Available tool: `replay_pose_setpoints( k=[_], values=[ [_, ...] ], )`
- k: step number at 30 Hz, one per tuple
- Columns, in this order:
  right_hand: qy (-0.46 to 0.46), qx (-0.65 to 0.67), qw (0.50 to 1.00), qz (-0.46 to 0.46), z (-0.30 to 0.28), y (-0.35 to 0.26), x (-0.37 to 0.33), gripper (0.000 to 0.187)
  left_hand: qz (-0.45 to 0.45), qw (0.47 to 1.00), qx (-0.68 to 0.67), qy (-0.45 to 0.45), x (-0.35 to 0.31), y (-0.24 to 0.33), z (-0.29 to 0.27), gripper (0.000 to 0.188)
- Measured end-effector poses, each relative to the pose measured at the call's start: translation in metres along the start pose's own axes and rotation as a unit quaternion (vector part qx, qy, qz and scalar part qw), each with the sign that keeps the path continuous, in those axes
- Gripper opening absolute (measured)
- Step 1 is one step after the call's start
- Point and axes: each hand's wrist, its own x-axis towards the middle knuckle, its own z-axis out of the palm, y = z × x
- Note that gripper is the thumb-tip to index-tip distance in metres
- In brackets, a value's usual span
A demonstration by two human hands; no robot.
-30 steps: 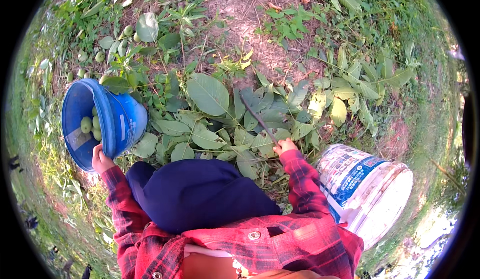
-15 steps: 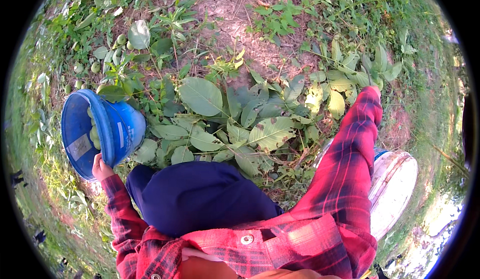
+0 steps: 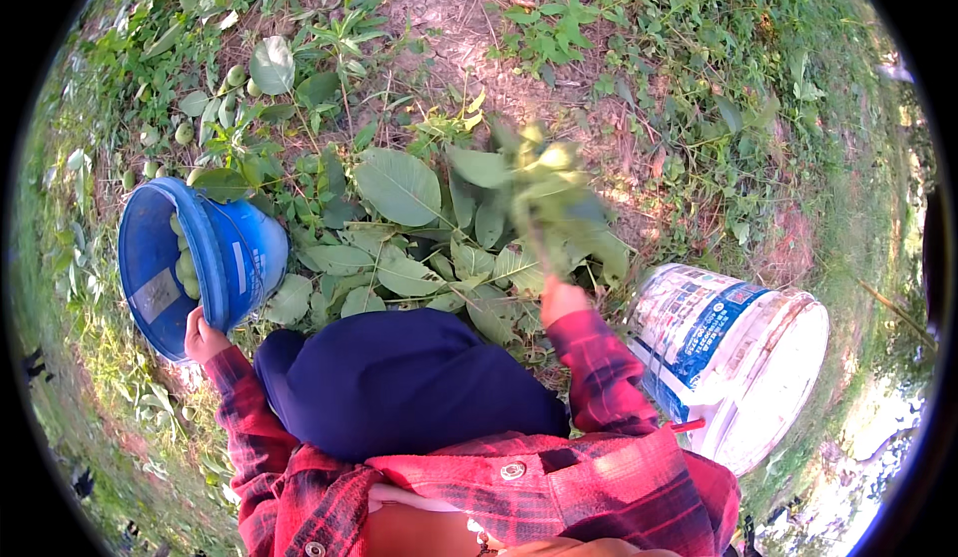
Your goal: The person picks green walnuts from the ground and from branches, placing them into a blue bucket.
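My left hand [image 3: 205,337] grips the rim of a blue bucket [image 3: 249,253], which is tipped on its side with its mouth facing left. Several round green fruits [image 3: 187,268] rest inside it. My right hand [image 3: 565,300] is closed around the stem of a leafy branch [image 3: 559,208], held up in front of my knees. At the branch's far end show pale round green fruits [image 3: 552,156], smeared by motion. Beneath the branch lies a heap of large green leaves [image 3: 399,188], some spotted with brown holes.
A white bucket [image 3: 733,357] with a blue label lies on its side at the right. More green fruits [image 3: 185,134] are scattered in the grass beyond the blue bucket. Bare dry soil [image 3: 449,28] shows ahead between weeds. My bent knees [image 3: 409,382] are close below the leaves.
My right arm has swung back from the far right toward the middle, bringing the leafy branch with it. The white bucket is now uncovered. My left hand keeps its hold on the blue bucket.
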Motion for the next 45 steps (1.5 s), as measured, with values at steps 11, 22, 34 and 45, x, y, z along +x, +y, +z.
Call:
replay_pose_setpoints(
  k=[11,22,34,45],
  values=[
    [0.084,0.249,0.955,-0.135,-0.063,-0.005,0.009,0.017,0.029,0.998,0.02,0.047,-0.007,0.02,0.005,0.019],
    [0.162,0.18,0.897,-0.37,-0.047,-0.198,0.123,0.022,0.012,1.0,0.009,0.024,-0.003,0.031,-0.003,0.012],
    [0.03,-0.04,0.91,-0.412,0.113,-0.271,0.099,0.027,-0.022,0.999,0.041,0.004,-0.027,0.044,-0.02,0.009],
    [0.042,0.028,0.893,-0.448,0.044,-0.248,0.09,0.039,0.028,0.998,-0.039,-0.049,-0.024,0.035,-0.023,0.009]
  ],
)
